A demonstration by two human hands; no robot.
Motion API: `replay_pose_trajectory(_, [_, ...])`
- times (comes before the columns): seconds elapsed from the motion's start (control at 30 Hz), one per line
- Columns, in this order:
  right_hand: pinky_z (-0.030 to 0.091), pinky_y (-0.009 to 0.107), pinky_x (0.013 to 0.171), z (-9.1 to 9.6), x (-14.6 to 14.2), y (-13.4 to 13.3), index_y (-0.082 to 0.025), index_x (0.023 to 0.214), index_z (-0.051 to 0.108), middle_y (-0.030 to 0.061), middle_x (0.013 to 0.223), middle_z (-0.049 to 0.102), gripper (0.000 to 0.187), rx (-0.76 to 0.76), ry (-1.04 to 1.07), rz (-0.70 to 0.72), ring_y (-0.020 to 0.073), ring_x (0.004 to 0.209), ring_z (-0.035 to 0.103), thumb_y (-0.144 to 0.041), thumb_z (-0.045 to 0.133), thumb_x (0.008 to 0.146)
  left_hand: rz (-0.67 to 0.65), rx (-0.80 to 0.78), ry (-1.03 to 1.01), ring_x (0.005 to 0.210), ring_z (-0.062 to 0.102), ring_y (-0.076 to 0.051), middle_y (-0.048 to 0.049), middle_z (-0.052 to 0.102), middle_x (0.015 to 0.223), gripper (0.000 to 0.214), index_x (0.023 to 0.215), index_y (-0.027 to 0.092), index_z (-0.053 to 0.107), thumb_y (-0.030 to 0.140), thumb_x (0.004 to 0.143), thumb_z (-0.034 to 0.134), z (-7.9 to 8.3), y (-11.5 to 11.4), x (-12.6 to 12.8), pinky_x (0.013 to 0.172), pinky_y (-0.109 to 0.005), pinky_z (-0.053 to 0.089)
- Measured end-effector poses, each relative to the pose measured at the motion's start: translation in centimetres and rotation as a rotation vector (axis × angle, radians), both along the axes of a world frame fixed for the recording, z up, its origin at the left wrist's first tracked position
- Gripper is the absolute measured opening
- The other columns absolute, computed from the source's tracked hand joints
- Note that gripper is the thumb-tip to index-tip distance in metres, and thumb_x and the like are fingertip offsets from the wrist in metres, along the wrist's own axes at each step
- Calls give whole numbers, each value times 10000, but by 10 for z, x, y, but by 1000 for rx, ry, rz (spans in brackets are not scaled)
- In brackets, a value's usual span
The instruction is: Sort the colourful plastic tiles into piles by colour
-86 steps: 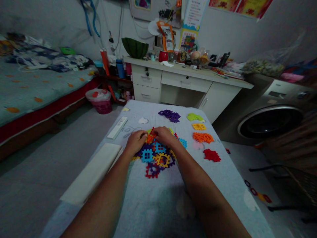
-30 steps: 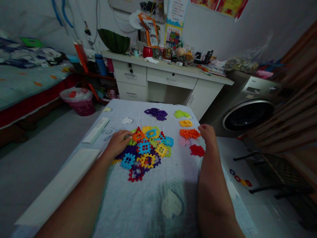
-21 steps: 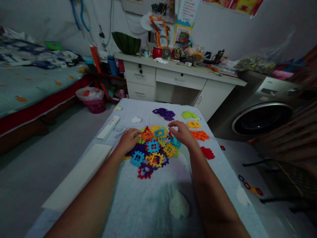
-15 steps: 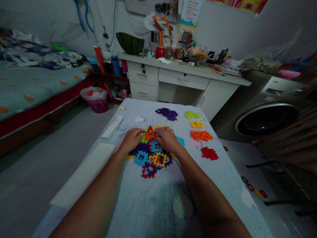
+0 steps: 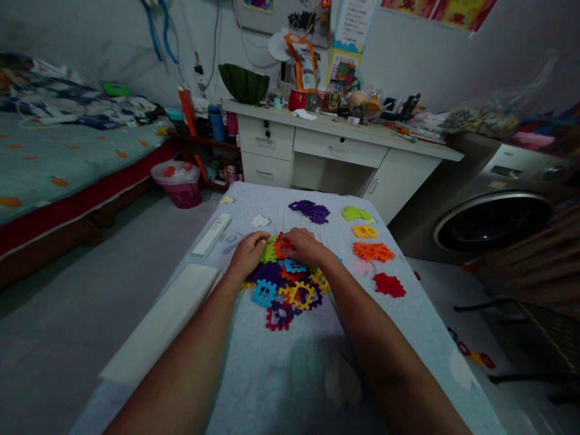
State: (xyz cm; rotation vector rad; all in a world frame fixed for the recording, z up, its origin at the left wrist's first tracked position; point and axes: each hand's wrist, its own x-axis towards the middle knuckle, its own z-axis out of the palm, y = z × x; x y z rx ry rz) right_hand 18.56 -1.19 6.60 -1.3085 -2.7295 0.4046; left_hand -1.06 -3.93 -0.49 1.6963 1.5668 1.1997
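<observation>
A mixed heap of toothed plastic building pieces, in yellow [image 5: 301,295], blue [image 5: 264,293], purple, red and other colours, lies in the middle of the cloth-covered table [image 5: 281,374]. My left hand [image 5: 249,254] is at the heap's far left side, its bent fingers closed at the edge of a lime-green building piece [image 5: 269,249]. Across from it, my right hand [image 5: 304,246] reaches over the top with curled fingers against an orange building piece [image 5: 283,249]. The fingertips of both hands are partly hidden. A second blue piece [image 5: 294,266] lies tilted below the right hand.
Along the right edge are separate piles of lime-green [image 5: 357,213], yellow [image 5: 365,232], orange [image 5: 374,251] and red pieces [image 5: 389,285]; a purple pile [image 5: 310,211] lies farther back. White flat strips [image 5: 163,320] line the left. Beyond stand a desk [image 5: 338,145] and washing machine [image 5: 493,205].
My right hand has shifted over the heap, with its fingers more curled. The blue piece below it has tilted. My left hand stays beside the lime-green piece; the whole view has shifted slightly.
</observation>
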Motion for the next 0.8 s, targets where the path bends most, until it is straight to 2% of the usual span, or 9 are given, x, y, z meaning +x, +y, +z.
replay_pose_trajectory(0.1, [410,373,908,0,1,7,-201,1189,653,102,1117,606,482,-13,39,-16,251,1046,537,-283,774,729,-2,-11,26,997,636,-219,-55,705,1048,316,1022,195,673,300,821,452,2,0,1,938,-366,475])
replay_pose_trajectory(0.27, [428,289,787,-3,12,12,-154,940,707,50,909,627,182,-79,300,-68,167,854,566,-167,703,759,-1,-25,67,982,641,-230,-62,707,1032,316,999,198,678,315,812,451,5,-1,3,920,-376,483])
replay_pose_trajectory(0.37, [419,259,704,1,32,12,-160,851,695,9,791,630,92,-120,515,-126,135,737,558,-172,657,767,0,-36,87,973,642,-234,-65,706,1027,320,992,197,678,332,809,454,5,-1,2,914,-376,486])
replay_pose_trajectory(0.43, [418,254,666,4,58,12,-169,832,683,-7,740,628,100,-145,661,-199,127,685,550,-237,646,769,-10,-36,95,982,640,-233,-63,705,1038,323,991,197,678,336,807,452,4,-1,1,922,-372,483])
replay_pose_trajectory(0.5, [424,255,643,7,94,12,-176,853,673,-14,716,622,188,-139,806,-301,127,658,550,-334,656,752,-15,-41,94,985,638,-229,-61,705,1046,329,999,197,676,339,807,450,4,-1,1,928,-366,481])
replay_pose_trajectory(0.57, [413,249,596,8,136,10,-183,944,659,-32,674,589,322,-68,923,-473,121,608,530,-395,680,702,-11,-50,92,984,637,-227,-60,705,1048,334,1009,197,674,344,806,454,2,0,1,930,-362,481])
replay_pose_trajectory(0.63, [389,243,550,4,176,8,-178,971,650,-43,631,558,404,18,967,-669,118,564,503,-437,686,664,-4,-54,99,986,636,-226,-61,704,1050,334,1010,198,674,353,806,460,0,1,0,938,-362,479])
replay_pose_trajectory(0.7, [362,241,521,-3,207,5,-161,919,657,-45,595,531,402,102,977,-827,112,533,473,-452,687,643,-4,-51,112,993,635,-229,-63,703,1053,336,1012,199,675,361,806,465,-3,3,-1,941,-365,478])
replay_pose_trajectory(0.8, [343,243,505,-13,226,3,-143,857,681,-30,584,547,342,123,898,-951,112,516,465,-409,684,642,-12,-38,126,1005,633,-236,-67,703,1050,337,1016,199,676,365,805,472,-7,5,-3,940,-372,480])
